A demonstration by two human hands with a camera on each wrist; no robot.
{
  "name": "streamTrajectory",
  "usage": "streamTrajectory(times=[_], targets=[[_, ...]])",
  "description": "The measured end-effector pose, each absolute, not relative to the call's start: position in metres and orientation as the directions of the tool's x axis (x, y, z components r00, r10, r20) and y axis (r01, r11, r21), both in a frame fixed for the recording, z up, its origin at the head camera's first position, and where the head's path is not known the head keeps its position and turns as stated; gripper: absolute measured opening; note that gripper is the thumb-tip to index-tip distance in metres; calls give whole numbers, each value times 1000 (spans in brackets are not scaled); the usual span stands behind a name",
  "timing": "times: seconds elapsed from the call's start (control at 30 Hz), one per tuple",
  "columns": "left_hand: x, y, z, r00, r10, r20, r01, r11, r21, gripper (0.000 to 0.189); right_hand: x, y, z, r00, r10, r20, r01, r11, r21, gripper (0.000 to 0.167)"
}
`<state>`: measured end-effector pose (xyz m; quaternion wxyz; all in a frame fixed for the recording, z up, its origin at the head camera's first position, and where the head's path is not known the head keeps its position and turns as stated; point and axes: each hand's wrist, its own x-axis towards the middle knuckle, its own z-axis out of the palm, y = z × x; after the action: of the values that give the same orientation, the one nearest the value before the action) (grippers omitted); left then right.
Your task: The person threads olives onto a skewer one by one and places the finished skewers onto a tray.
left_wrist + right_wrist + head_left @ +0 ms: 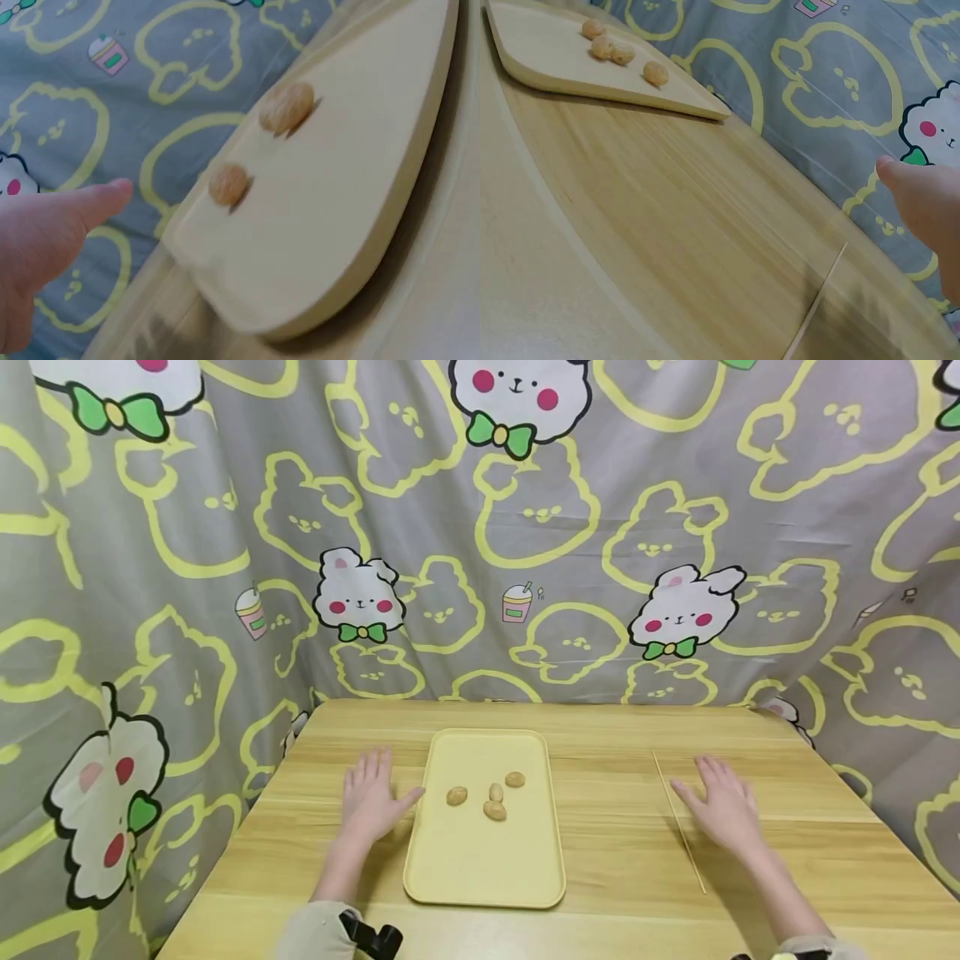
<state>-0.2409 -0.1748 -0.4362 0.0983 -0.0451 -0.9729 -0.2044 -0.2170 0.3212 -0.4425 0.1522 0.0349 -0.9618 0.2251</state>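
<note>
A pale yellow tray (480, 868) lies on the table, and several small wrinkled brown dried fruits or nuts, one of them a brown piece (457, 796) at the left, sit in its upper half. My left hand (372, 797) is palm down just left of the tray, fingers extended, thumb pointing at the rim. In the left wrist view the left hand (45, 247) shows beside the tray (322, 210). At the right, my right hand (722, 806) has its fingers extended and holds nothing. A thin wooden stick (678, 822) lies slantwise just left of it.
The wooden table (607, 860) carries the tray left of centre and the stick to its right. A grey curtain (435, 527) with yellow outlines and white rabbit faces hangs behind and on both sides. Dark wrist cameras, including the left one (371, 935), sit on the sleeves.
</note>
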Motion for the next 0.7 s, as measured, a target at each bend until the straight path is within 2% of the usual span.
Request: streamTrajectory(times=[0.13,0.3,0.53,0.7], targets=[[-241,-161,-442,-974,41,222,151,851,504,90,-212,324,-446,-953,72,295,-114,816,-567,74],[-242,-149,-449,-979,7,201,148,705,694,74,-206,326,-448,-971,148,187,-25,718,-695,74],[-246,-137,-457,-987,25,161,145,595,790,52,-201,326,-454,-984,162,75,63,711,-701,65],[-250,-127,-458,-988,51,149,150,582,799,48,-200,326,-464,-989,145,32,87,737,-670,63]])
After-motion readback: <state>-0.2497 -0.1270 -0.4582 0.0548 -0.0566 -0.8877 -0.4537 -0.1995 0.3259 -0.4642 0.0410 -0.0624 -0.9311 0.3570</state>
